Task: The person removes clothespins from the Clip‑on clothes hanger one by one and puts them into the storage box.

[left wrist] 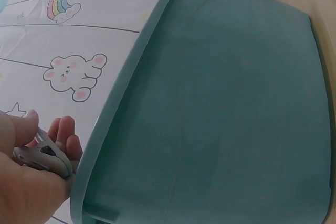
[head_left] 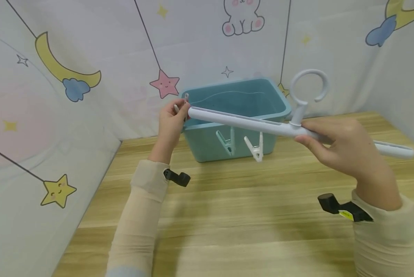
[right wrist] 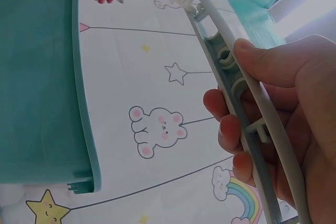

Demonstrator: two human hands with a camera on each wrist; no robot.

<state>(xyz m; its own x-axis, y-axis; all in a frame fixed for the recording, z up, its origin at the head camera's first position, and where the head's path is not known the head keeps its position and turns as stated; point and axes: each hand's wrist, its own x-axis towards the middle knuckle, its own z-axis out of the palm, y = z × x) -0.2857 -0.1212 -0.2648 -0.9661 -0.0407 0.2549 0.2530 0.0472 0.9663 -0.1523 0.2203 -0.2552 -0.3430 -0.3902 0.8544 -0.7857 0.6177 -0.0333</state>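
Observation:
My right hand (head_left: 347, 148) grips a long white clip hanger (head_left: 241, 121) near its middle, just beside the open-ended ring hook (head_left: 323, 77). Two clothespins hang under the bar, a teal one (head_left: 229, 146) and a white one (head_left: 257, 151). In the right wrist view my fingers wrap the bar, and its slotted underside with small hooks shows. My left hand (head_left: 171, 122) pinches a light grey clothespin (left wrist: 47, 157) between thumb and fingers, close to the hanger's left end. Fingers partly cover that clothespin in the head view.
Behind the hanger a blue-green plastic bin (head_left: 198, 146) stands on the wood-patterned table (head_left: 234, 223). A white cloth (head_left: 124, 50) printed with stars, moons and bears rises behind and beside it. Each wrist carries a black camera mount.

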